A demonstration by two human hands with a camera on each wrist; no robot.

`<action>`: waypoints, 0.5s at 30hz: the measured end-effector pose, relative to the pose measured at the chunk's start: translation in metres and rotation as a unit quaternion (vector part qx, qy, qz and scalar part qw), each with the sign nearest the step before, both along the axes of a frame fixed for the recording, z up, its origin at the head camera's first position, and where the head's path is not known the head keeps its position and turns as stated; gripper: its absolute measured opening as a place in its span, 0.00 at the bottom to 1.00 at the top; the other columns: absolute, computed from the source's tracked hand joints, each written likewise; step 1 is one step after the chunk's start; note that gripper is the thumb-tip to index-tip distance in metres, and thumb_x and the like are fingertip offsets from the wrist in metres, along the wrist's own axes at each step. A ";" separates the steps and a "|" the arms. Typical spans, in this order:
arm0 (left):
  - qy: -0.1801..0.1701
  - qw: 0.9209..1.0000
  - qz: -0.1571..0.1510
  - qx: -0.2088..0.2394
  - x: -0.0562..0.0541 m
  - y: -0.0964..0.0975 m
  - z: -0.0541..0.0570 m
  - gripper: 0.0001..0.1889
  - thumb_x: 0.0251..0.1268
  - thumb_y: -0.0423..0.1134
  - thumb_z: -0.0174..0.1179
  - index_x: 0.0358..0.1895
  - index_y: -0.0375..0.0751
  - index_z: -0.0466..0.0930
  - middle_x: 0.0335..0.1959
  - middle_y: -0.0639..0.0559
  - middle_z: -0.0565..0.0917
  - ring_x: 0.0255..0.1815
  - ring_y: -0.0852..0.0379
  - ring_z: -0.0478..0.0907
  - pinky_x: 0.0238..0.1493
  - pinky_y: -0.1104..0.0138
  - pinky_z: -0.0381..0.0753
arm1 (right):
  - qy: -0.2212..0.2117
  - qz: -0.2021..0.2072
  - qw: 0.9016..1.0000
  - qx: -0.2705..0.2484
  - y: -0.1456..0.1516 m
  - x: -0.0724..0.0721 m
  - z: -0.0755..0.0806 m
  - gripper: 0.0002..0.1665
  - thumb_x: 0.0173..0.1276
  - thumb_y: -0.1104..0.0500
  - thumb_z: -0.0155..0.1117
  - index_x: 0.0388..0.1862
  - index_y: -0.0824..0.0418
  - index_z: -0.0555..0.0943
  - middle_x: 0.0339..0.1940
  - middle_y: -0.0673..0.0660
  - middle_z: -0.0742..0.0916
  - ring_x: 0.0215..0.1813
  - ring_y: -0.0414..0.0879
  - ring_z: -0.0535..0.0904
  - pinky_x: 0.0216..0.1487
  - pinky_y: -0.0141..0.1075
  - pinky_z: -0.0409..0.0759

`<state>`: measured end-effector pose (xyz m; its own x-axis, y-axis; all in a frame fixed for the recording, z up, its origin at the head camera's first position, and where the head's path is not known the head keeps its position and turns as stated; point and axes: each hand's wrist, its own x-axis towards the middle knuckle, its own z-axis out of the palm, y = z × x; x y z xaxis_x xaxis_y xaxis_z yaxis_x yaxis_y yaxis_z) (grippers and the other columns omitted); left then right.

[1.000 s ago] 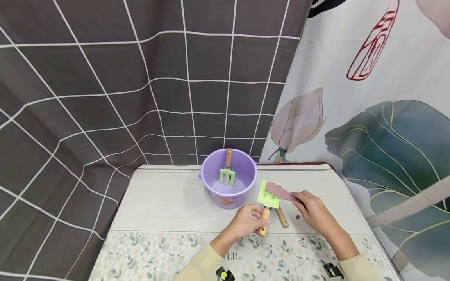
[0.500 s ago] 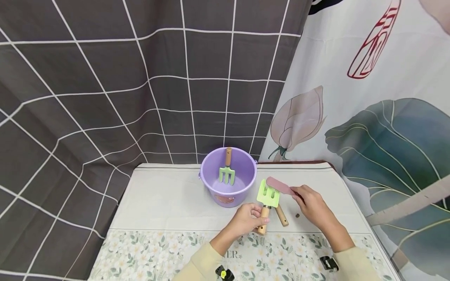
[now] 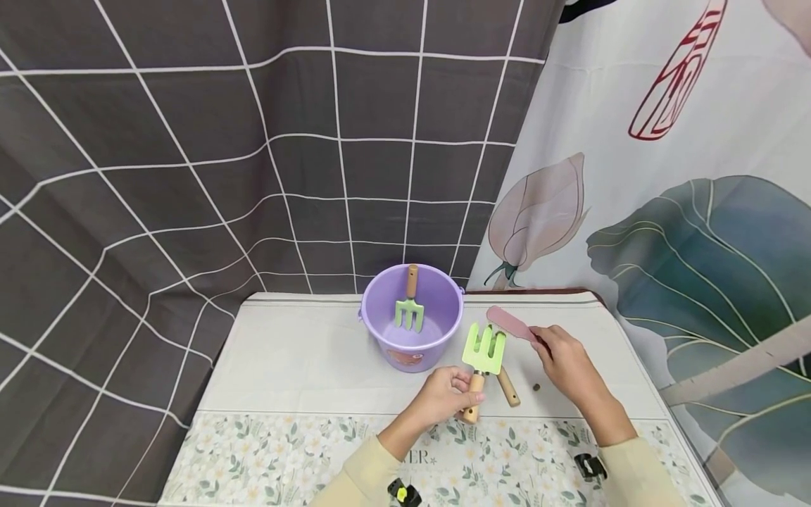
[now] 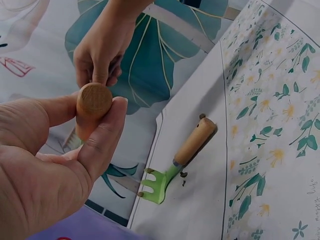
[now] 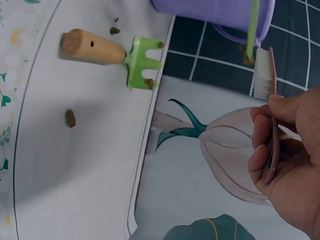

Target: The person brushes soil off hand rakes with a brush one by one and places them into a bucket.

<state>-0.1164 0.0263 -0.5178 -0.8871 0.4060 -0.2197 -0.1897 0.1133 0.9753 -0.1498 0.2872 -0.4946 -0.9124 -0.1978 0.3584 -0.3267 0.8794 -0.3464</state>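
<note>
My left hand (image 3: pixel 441 398) holds a green garden fork (image 3: pixel 483 355) by its wooden handle, tines pointing away and up. In the left wrist view the round handle end (image 4: pixel 95 100) shows between thumb and fingers. My right hand (image 3: pixel 567 362) grips a pink brush (image 3: pixel 510 322), whose white bristles (image 5: pixel 262 75) face the fork. Seen edge-on in the right wrist view, the fork has a brown clump (image 5: pixel 247 54) at its tine tips, right by the bristles. Below lies a green hand rake (image 5: pixel 97 47) with brown bits on its prongs.
Behind the hands stands a purple bucket (image 3: pixel 383 343), a second green fork (image 3: pixel 410 314) leaning inside it. Small brown crumbs (image 5: pixel 70 118) lie on the white and floral tablecloth (image 3: pixel 285 359). A dark checked curtain (image 3: pixel 304 169) hangs behind the table.
The brush has slid off the fork's tines, up and to the right, uncovering their tips in the head view. The left hand and fork have stayed nearly still.
</note>
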 end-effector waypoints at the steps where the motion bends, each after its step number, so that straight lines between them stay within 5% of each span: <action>1: 0.002 1.000 0.000 -0.001 0.000 0.000 0.000 0.14 0.63 0.31 0.72 0.47 0.27 0.80 0.35 0.48 0.79 0.26 0.59 0.80 0.27 0.66 0.90 | 0.005 -0.001 1.000 -0.003 0.000 0.000 0.000 0.15 0.70 0.68 0.68 0.54 0.72 0.83 0.39 0.63 0.86 0.36 0.51 0.81 0.32 0.45 0.82; 6: 0.005 1.000 0.001 -0.002 -0.001 -0.001 -0.002 0.14 0.63 0.31 0.72 0.47 0.27 0.80 0.34 0.48 0.79 0.26 0.59 0.80 0.26 0.66 0.89 | 0.005 0.006 1.000 -0.011 0.002 0.004 0.004 0.15 0.69 0.69 0.69 0.54 0.70 0.84 0.39 0.62 0.86 0.35 0.47 0.79 0.30 0.42 0.80; 15: -0.010 1.000 0.003 0.011 -0.001 -0.002 -0.004 0.15 0.64 0.31 0.71 0.48 0.27 0.80 0.36 0.47 0.79 0.27 0.57 0.82 0.29 0.64 0.91 | -0.009 0.084 0.996 -0.002 -0.002 0.023 -0.002 0.14 0.68 0.69 0.69 0.53 0.66 0.86 0.38 0.54 0.86 0.30 0.31 0.72 0.24 0.28 0.76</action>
